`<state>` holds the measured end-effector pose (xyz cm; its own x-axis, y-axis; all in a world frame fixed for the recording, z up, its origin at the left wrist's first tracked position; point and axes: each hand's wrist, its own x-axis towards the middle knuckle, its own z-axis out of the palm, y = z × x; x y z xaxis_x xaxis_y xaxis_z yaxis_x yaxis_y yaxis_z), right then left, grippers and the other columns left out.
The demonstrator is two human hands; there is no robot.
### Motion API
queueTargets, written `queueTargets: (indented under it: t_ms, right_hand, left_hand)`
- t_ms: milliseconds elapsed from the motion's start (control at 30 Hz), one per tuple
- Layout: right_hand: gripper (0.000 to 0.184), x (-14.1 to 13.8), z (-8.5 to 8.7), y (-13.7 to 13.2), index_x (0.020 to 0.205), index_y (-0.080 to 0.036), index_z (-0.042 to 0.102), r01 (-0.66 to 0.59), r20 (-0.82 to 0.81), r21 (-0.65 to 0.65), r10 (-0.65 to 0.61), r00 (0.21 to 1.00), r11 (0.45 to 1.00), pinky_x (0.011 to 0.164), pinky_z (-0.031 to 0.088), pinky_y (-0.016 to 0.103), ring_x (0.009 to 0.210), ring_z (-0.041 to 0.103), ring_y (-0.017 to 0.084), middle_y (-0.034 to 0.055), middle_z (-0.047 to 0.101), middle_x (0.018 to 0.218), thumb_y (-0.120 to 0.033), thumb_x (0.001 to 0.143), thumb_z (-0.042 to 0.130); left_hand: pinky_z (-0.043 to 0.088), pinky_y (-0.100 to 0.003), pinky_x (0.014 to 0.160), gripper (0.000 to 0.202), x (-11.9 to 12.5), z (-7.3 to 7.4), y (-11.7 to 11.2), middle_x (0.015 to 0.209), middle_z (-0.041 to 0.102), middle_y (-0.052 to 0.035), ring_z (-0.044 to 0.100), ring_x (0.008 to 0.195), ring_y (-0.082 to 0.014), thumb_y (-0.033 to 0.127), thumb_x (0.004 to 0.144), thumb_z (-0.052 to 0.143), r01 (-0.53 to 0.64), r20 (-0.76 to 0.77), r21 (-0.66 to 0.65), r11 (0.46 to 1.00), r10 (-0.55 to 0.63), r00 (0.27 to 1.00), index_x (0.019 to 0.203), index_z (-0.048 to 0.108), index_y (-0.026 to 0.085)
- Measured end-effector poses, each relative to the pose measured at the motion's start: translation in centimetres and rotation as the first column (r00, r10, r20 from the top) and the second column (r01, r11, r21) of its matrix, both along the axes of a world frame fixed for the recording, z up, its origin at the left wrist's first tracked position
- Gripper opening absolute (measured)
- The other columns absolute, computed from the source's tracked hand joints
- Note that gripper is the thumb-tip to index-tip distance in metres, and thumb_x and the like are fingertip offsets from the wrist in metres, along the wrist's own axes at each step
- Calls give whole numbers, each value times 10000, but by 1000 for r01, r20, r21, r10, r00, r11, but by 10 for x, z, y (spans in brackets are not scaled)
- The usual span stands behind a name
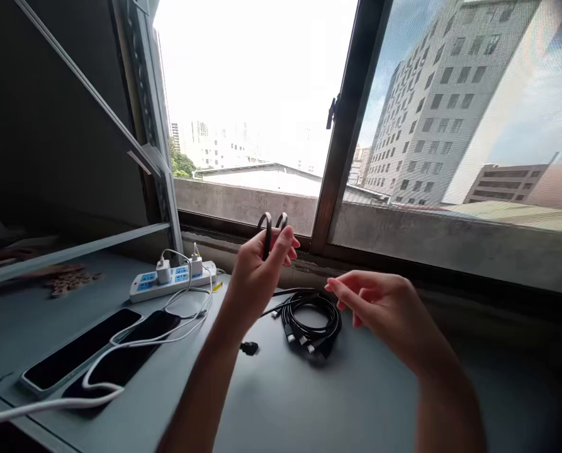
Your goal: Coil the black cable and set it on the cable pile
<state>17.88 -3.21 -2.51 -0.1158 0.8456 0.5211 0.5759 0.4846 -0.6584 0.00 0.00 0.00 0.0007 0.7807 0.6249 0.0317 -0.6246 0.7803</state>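
My left hand point(264, 261) is closed around a black cable point(268, 236), which stands up in two loops above the fingers. Below this hand, a black cable plug point(249, 348) shows beside the forearm, partly hidden by it. My right hand point(375, 299) hovers to the right with its fingertips pinched together, and I see nothing between them. Between and below the hands, a coil of black cables point(311, 324) lies on the table, with several metal-tipped plugs at its front. A black strand extends from the coil's left side toward my left wrist.
At left are a white power strip point(153, 289) with two chargers, two dark phones point(85, 349), and a looping white cable point(143, 343). A metal shelf frame point(167, 195) rises behind them. A window frame point(325, 214) borders the grey table point(356, 402). Another person's hand point(49, 270) is at far left.
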Motion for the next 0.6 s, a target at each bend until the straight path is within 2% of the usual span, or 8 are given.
queueTargets:
  t_ms: [67,133,200,267,333,400,500,600]
  right_hand:
    - [357,0,0,-1,787,-196,701,31,34,-60,-29,999,998,476,405,235,485,548,162,15,607,636,-521,866,575]
    - [481,0,0,-2,736,-183,694,30,50,-132,-24,998,991,478,406,243,489,551,169,25,602,623,-605,877,511]
    - [605,-1,-1,0,709,-159,682,-44,52,-243,58,997,969,471,417,248,503,561,181,42,593,615,-667,896,412]
    - [603,-4,-2,4,839,-145,683,-175,4,-303,184,983,937,482,444,245,582,590,198,54,608,697,-666,911,387]
    - [509,-11,-5,10,1068,-156,630,-315,-108,-251,297,949,915,563,489,247,734,606,210,57,615,851,-604,932,429]
    - [423,-21,-7,15,1154,-169,584,-418,-235,-132,381,894,899,717,501,268,882,582,211,57,598,959,-517,967,433]
    - [339,-34,-7,15,1018,-178,629,-538,-382,11,501,776,843,887,440,301,988,542,206,50,581,1022,-415,1010,386]
    - [293,-36,-2,7,937,-205,604,-603,-529,115,563,635,789,949,407,331,1054,511,209,37,574,1050,-380,1018,382]
  left_hand:
    - [405,-215,552,322,-3,2,-2,621,529,-9,474,562,-97,415,853,511,10,44,1,1000,-10,999,655,564,166]
    - [388,-205,506,339,-5,5,-4,596,512,-3,460,525,-85,427,860,502,7,117,19,1000,-9,993,647,561,171]
    - [351,-199,438,345,-5,6,-7,544,477,11,427,465,-71,441,865,496,9,188,46,999,-17,982,652,563,177]
    - [256,-204,347,337,-3,5,-10,449,395,44,329,360,-55,453,876,478,52,234,69,996,-66,970,681,562,192]
    - [140,-218,296,326,2,3,-12,377,298,76,206,286,-43,463,889,449,115,255,73,991,-130,958,716,555,208]
    - [79,-229,285,318,8,0,-14,356,244,90,146,264,-39,469,889,446,163,268,65,984,-175,947,729,545,214]
    - [111,-227,297,323,18,-4,-16,388,213,90,135,287,-35,462,882,465,114,334,72,991,-131,933,691,513,206]
    - [181,-229,336,344,24,-5,-15,446,239,80,147,329,-36,457,885,464,-68,429,118,991,11,903,655,442,202]
